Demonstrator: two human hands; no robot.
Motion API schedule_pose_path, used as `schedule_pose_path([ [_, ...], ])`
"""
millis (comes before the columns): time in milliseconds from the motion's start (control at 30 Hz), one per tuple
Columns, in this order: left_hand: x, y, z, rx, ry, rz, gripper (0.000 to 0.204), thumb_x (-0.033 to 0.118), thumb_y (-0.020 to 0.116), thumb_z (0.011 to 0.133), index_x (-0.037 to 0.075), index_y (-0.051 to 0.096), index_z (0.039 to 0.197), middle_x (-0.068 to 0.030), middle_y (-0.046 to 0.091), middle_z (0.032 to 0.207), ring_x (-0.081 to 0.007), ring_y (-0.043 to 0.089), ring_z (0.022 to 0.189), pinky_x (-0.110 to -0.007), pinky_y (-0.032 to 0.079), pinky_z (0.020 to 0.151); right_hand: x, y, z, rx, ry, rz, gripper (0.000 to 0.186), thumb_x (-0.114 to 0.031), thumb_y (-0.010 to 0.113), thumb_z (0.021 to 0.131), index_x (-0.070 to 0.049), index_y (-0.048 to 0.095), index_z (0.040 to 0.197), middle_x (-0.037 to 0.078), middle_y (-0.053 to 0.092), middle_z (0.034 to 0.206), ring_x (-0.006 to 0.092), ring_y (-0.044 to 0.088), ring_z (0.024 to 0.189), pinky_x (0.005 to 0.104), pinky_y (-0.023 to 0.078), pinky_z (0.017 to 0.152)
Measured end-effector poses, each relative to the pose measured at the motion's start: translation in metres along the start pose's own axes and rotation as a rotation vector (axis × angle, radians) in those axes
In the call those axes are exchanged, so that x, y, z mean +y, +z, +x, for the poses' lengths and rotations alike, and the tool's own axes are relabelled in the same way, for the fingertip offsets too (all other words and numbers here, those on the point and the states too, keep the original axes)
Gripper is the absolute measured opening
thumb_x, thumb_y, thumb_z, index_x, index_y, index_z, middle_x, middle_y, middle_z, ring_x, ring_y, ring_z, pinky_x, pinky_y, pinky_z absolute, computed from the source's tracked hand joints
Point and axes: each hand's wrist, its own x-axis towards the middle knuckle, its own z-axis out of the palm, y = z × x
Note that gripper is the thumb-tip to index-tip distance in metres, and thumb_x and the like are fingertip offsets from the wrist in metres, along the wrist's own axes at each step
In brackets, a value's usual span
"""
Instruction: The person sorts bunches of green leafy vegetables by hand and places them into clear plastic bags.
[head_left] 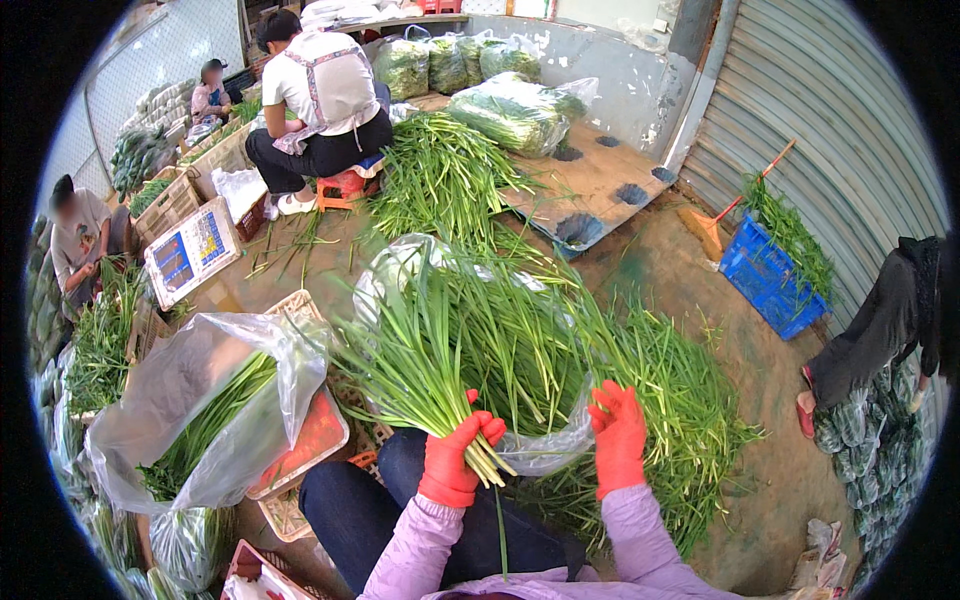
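My left hand, in a red glove, is closed round the pale stem ends of a bunch of garlic chives. The long green leaves fan up and away from me, and one strand dangles below the fist. To the right, my red-gloved right hand is raised with fingers apart and loosely bent, nothing seen in it. Between and beyond both hands lies a clear plastic bag with more chives in it. Beside my right hand, a large loose heap of chives covers the floor.
Left of my knees, an open plastic bag of chives rests on crates. Ahead, a person sits on a red stool near another heap. A blue crate and a broom stand right. Another person's legs show at far right.
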Motion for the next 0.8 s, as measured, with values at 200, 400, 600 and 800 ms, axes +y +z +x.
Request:
schedule_pose_path([
  [200, 0.005, -0.002, 0.002, 0.022, 0.008, -0.003, 0.051, -0.004, 0.059, 0.077, 0.005, 0.045, 0.125, -0.0089, 0.058, 0.084, -0.0148, 0.050, 0.059, -0.030, 0.044, 0.054, 0.080, 0.027, 0.020, -0.423, -0.030, -0.819, 0.039, -0.038, 0.055, 0.089, -0.001, 0.061, 0.096, 0.011, 0.065, 0.090, 0.0154, 0.062, 0.079, 0.0293, 0.047, 0.065],
  [400, 0.002, 0.008, 0.000, 0.096, 0.012, 0.217, 0.045, -0.004, 0.060, 0.077, 0.005, 0.050, 0.120, -0.0046, 0.061, 0.083, -0.0117, 0.050, 0.056, -0.027, 0.043, 0.049, 0.097, 0.047, 0.011, -0.499, 0.159, -0.622, 0.028, -0.019, 0.055, 0.089, 0.002, 0.058, 0.108, 0.009, 0.065, 0.085, 0.0151, 0.063, 0.074, 0.0285, 0.049, 0.067],
  [600, -0.008, 0.001, 0.010, 0.100, 0.020, 0.399, 0.035, -0.004, 0.062, 0.076, -0.002, 0.055, 0.111, -0.0067, 0.062, 0.081, -0.0148, 0.056, 0.054, -0.024, 0.044, 0.046, 0.051, 0.047, -0.017, -1.113, -0.289, -0.701, 0.024, -0.016, 0.057, 0.086, -0.001, 0.060, 0.104, 0.015, 0.064, 0.078, 0.0193, 0.064, 0.068, 0.0328, 0.049, 0.061],
  [800, -0.001, 0.008, 0.009, 0.121, 0.082, 0.323, 0.045, -0.009, 0.059, 0.074, -0.001, 0.052, 0.118, -0.0076, 0.060, 0.086, -0.0142, 0.052, 0.051, -0.024, 0.044, 0.046, 0.074, 0.045, 0.057, -0.368, -0.027, -0.878, 0.032, -0.031, 0.058, 0.084, -0.005, 0.062, 0.101, 0.017, 0.065, 0.079, 0.0246, 0.064, 0.071, 0.0349, 0.050, 0.064],
])
